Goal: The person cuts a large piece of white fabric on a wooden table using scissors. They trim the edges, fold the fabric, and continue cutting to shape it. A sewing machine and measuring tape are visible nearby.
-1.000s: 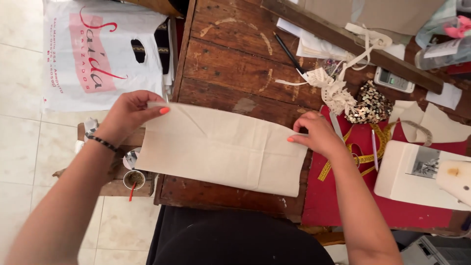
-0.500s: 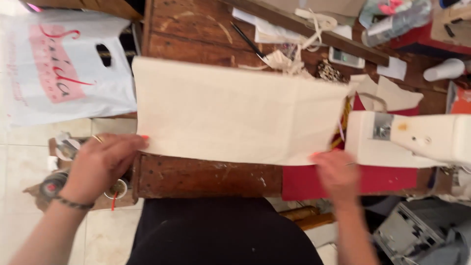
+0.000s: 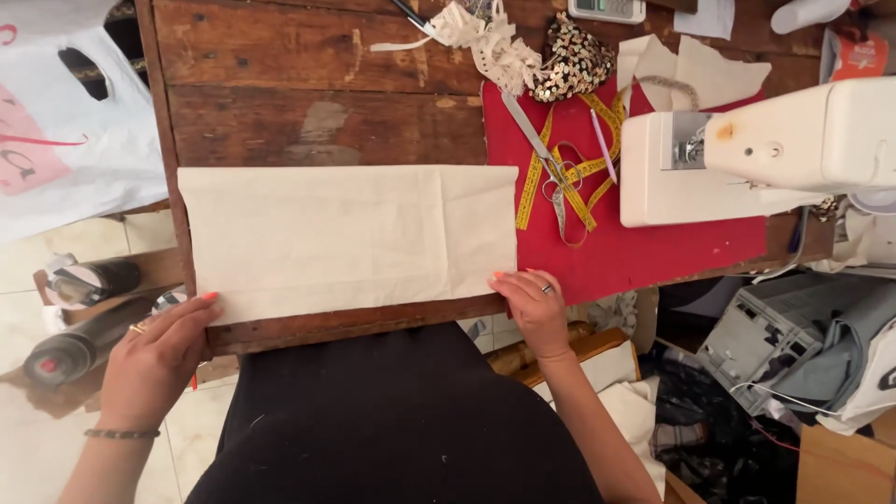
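The cream fabric (image 3: 347,238) lies flat on the wooden desk (image 3: 317,103), spanning between both hands. The left hand (image 3: 154,359) pinches its near left corner; the right hand (image 3: 534,303) pinches its near right corner, beside the red cloth (image 3: 653,252).

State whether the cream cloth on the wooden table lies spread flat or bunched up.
Spread flat: the cream cloth forms a smooth rectangle, left hand and right hand at its near corners.

Plain cream fabric (image 3: 347,238) is spread on dark brown wooden table (image 3: 308,75). A red mat (image 3: 653,252), yellow tape measure (image 3: 583,173), white sewing machine (image 3: 756,154) and possibly sequinned black-gold cloth (image 3: 571,65) are seen.
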